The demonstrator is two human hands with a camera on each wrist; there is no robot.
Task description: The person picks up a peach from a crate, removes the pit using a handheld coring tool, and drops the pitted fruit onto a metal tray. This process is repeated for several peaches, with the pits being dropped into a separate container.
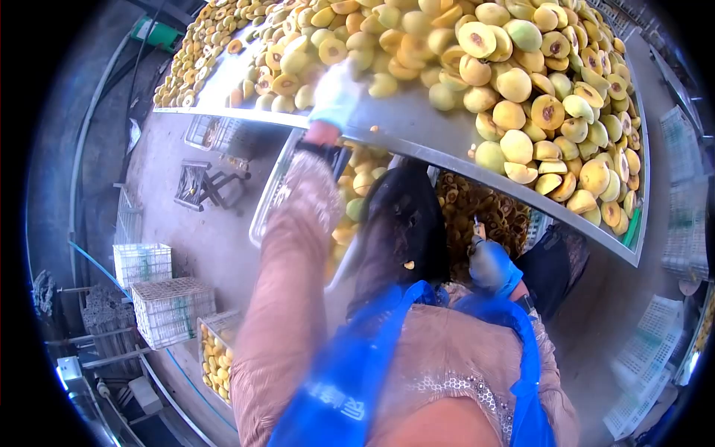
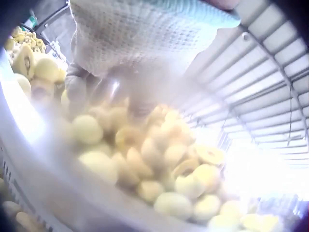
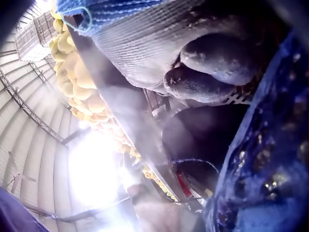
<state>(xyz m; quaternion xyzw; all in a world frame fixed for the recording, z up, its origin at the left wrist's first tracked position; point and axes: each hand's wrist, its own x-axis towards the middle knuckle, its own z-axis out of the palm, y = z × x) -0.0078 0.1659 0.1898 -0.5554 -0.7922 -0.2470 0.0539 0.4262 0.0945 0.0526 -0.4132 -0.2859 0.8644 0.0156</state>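
Observation:
Halved yellow fruit (image 1: 514,86) is heaped on a metal table (image 1: 417,119). My left hand (image 1: 335,97), in a pale glove and blurred, reaches over the table's near edge beside the pile. In the left wrist view the left hand (image 2: 135,43) has its thumb apart from its blurred fingers, above the fruit (image 2: 174,205); no held piece shows. Low between the legs, my right hand (image 1: 493,267) holds a small tool (image 1: 477,220) with a shiny tip, over a crate of dark fruit pieces (image 1: 488,197). Curled grey fingertips show on the right hand (image 3: 159,48) in the right wrist view.
Under the table edge, a white crate (image 1: 269,186) of fruit stands beside the left leg. Stacked crates (image 1: 173,309), another fruit-filled crate (image 1: 216,365) and a small dark stool (image 1: 192,185) are on the floor at left. Flattened white crates (image 1: 648,357) lie at right.

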